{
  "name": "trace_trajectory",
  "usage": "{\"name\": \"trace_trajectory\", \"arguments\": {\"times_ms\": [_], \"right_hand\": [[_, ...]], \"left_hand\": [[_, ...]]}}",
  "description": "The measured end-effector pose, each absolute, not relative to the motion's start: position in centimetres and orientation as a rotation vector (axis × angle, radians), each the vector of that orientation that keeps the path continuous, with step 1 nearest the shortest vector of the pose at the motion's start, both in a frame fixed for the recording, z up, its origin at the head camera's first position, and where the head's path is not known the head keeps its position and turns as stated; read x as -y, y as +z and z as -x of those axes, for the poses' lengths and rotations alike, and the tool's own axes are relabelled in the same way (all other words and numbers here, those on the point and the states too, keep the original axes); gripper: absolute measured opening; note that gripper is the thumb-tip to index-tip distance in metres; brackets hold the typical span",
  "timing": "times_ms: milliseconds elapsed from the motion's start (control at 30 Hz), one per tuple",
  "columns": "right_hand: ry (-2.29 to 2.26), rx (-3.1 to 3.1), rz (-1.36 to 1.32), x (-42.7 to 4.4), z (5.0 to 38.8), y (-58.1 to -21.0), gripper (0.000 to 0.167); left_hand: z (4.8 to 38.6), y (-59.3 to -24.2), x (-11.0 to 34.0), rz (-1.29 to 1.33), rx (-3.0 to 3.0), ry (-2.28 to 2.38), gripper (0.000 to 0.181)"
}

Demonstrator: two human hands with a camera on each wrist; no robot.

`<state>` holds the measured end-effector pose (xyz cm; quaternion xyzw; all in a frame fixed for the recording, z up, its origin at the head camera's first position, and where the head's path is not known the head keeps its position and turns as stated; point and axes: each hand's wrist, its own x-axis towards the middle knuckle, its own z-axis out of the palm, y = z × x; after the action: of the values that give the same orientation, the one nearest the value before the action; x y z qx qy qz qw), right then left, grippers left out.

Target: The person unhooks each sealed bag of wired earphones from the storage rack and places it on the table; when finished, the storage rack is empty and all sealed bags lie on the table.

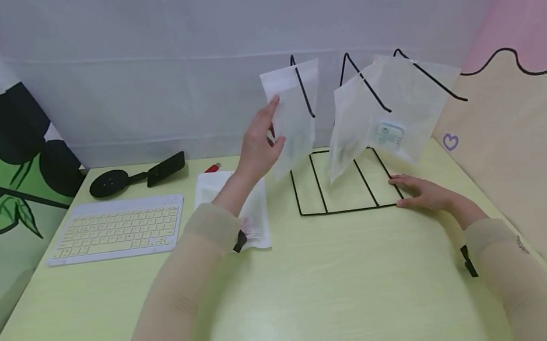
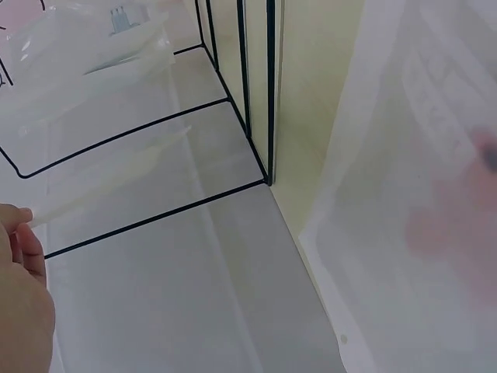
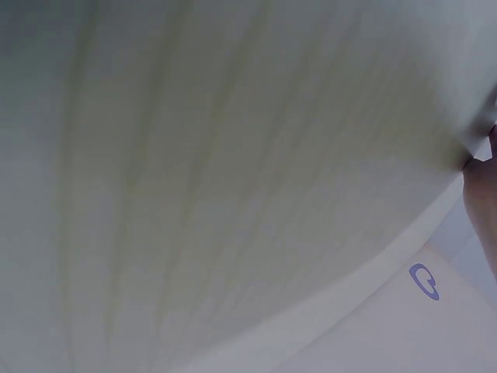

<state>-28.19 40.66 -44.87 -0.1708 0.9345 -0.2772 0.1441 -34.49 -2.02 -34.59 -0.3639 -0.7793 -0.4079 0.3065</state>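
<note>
A black wire rack [image 1: 343,211] with triangular dividers stands toward the back right of the table. My left hand [image 1: 259,146] is at the left edge of a white translucent bag [image 1: 292,114] in the rack's leftmost divider. In the left wrist view, the edge of this bag [image 2: 116,179] runs between the fingertips. Two more such bags lean among the other dividers: a middle bag [image 1: 342,119] and a right bag [image 1: 415,90], which shows a small light-blue item inside. My right hand [image 1: 428,194] grips the rack's base wire at its right end; the right wrist view is mostly blurred.
Under the left forearm lies another white bag [image 1: 259,214], with pinkish contents showing through. Behind it is a small red object [image 1: 212,168]. A white keyboard [image 1: 118,229] lies at the left, with a black folding item [image 1: 111,183] behind it. Fabric walls [image 1: 135,97] border the table.
</note>
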Motion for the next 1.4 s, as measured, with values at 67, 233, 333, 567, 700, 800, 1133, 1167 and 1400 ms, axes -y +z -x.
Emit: {"name": "trace_trajectory", "arguments": {"times_ms": [67,233,333,567,700,800,1133,1167,1400], "right_hand": [[-0.800,-2.690,0.485,-40.7,28.2,-44.9,0.071],[-0.814,-2.676,0.467,-40.7,28.1,-44.9,0.071],[-0.815,-2.676,0.468,-40.7,28.0,-44.8,0.071],[-0.791,-2.692,0.480,-40.7,28.1,-45.0,0.071],[-0.785,-2.698,0.481,-40.8,28.2,-45.0,0.071],[-0.788,-2.694,0.480,-40.8,28.1,-45.1,0.072],[-0.785,-2.702,0.478,-40.8,27.9,-45.1,0.071],[-0.788,-2.702,0.480,-40.8,27.9,-45.1,0.071],[-0.818,-2.687,0.491,-40.8,28.1,-45.0,0.071]], "left_hand": [[34.2,-34.7,2.0,0.972,2.052,-1.083,0.074],[33.5,-34.8,1.7,0.994,2.019,-1.078,0.075],[33.1,-34.8,1.7,1.010,2.001,-1.083,0.075],[32.2,-34.8,1.9,1.041,1.984,-1.101,0.075],[31.6,-34.7,1.9,1.018,2.006,-1.107,0.076],[31.0,-34.6,1.9,1.005,2.025,-1.111,0.077],[29.1,-34.1,2.0,0.999,2.050,-1.109,0.076],[28.9,-34.1,2.1,0.996,2.054,-1.109,0.076],[27.6,-34.0,2.4,0.985,2.068,-1.091,0.076]]}}
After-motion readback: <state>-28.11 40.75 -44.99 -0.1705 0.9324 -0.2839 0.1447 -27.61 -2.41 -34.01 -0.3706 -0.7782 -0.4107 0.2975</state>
